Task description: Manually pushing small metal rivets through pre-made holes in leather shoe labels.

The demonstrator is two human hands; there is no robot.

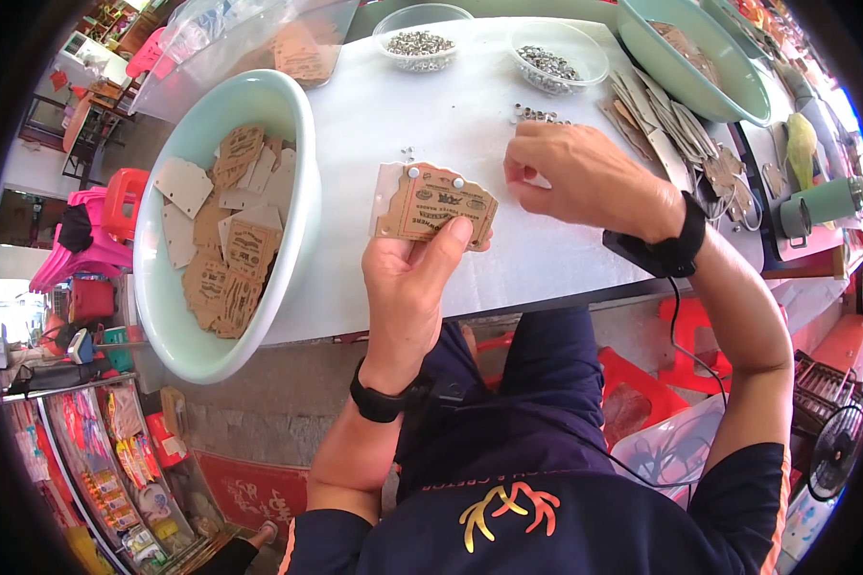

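Note:
My left hand [408,287] holds a brown printed cardboard tag [441,206], with the thumb on its face and the fingers behind. The tag has a scalloped edge, and two round metal pieces [413,173] sit along its far edge. A paler edge shows at its left, perhaps a second card behind it. Just right of the tag, above the table, my right hand [585,177] is closed in a pinch; what its fingertips hold, if anything, I cannot make out. Loose small metal rings [537,115] lie just beyond the right hand, and a few tiny ones [408,151] beyond the tag.
A pale green basin [302,211] of loose tags stands at the left of the white-covered table [355,125]. Two clear bowls [599,72] of metal pieces are at the back. Stacked tags [662,120], another green basin [748,96] and a green flask [825,206] are at the right.

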